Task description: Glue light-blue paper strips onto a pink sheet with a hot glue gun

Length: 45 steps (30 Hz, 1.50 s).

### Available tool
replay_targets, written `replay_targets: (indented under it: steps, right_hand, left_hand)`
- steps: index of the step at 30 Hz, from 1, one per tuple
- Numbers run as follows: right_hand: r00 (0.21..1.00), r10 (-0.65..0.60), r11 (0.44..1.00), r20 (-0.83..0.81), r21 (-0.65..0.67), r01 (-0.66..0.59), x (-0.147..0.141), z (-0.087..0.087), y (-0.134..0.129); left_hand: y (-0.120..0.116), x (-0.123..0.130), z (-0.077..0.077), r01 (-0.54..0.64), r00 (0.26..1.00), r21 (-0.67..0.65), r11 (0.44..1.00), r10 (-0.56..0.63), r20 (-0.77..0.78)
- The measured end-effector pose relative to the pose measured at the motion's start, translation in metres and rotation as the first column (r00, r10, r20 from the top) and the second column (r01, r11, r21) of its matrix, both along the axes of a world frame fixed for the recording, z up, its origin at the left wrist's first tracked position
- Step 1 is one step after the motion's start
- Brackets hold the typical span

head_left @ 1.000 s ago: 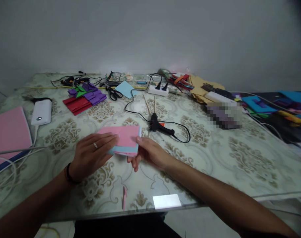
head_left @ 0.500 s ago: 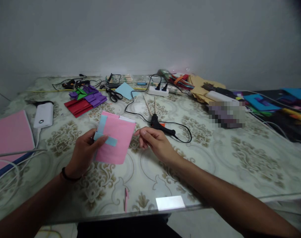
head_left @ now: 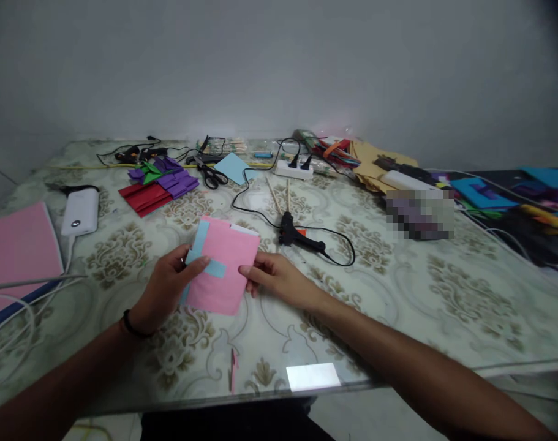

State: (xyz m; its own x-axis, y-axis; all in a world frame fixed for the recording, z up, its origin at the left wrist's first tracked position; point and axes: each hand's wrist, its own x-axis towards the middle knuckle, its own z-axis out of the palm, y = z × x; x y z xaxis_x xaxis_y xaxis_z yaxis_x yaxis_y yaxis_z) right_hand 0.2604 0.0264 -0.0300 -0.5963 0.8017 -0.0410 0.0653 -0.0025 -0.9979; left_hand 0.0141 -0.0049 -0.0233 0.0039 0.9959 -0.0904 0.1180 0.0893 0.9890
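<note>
Held between both hands above the table is a pink paper booklet (head_left: 223, 285) with a light blue spine strip and a light blue tab (head_left: 217, 268) across its front. My left hand (head_left: 171, 278) grips the spine side, thumb over the tab and fingers behind. On the opposite edge, my right hand (head_left: 276, 275) pinches the booklet with its thumb in front; the fingers behind are partly hidden. A black hot glue gun (head_left: 299, 236) lies just beyond my right hand, its cord looping to the right.
Folded red paper (head_left: 145, 197) and purple paper (head_left: 180, 184) lie back left, near black scissors (head_left: 212, 176). A white power strip (head_left: 294, 169) sits at the back. On the left are a white power bank (head_left: 80, 211) and pink sheets (head_left: 21, 242). A pink scrap (head_left: 234, 370) lies near the front edge.
My right hand has closed onto the booklet's right edge, where it was apart before. The booklet and my left hand have shifted slightly right and toward me.
</note>
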Motion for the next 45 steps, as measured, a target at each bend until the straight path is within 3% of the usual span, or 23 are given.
replay_targets:
  steps: [7, 15, 21, 31, 41, 45]
  right_hand:
    - [1.000, -0.004, 0.999, -0.007, -0.040, 0.004, -0.002, -0.001, -0.003]
    - [1.000, 0.016, 1.000, -0.020, -0.008, -0.016, -0.005, 0.001, -0.011]
    - [0.999, -0.031, 0.995, 0.031, 0.097, 0.028, -0.005, 0.000, -0.011]
    - [0.989, -0.143, 0.971, 0.048, 0.199, 0.131, -0.001, 0.000, -0.005]
    - [1.000, 0.011, 0.992, -0.004, 0.126, -0.010, 0.002, 0.003, -0.003]
    - [1.000, -0.017, 0.998, -0.008, 0.053, 0.017, 0.005, -0.002, 0.006]
  left_hand:
    - [-0.002, 0.002, 0.004, 0.107, 0.980, -0.011, 0.994, -0.107, -0.166]
    - [-0.003, 0.005, 0.009, 0.065, 0.933, 0.002, 0.998, -0.060, -0.354]
    - [-0.004, 0.004, 0.011, 0.079, 0.913, 0.000, 0.997, -0.073, -0.401]
    - [-0.010, 0.000, 0.004, 0.197, 0.966, 0.115, 0.974, -0.173, -0.193]
    - [-0.002, -0.008, -0.005, 0.074, 0.997, -0.043, 0.996, -0.073, 0.035]
    - [0.001, -0.007, -0.002, 0.050, 0.988, -0.120, 0.992, -0.032, 0.153]
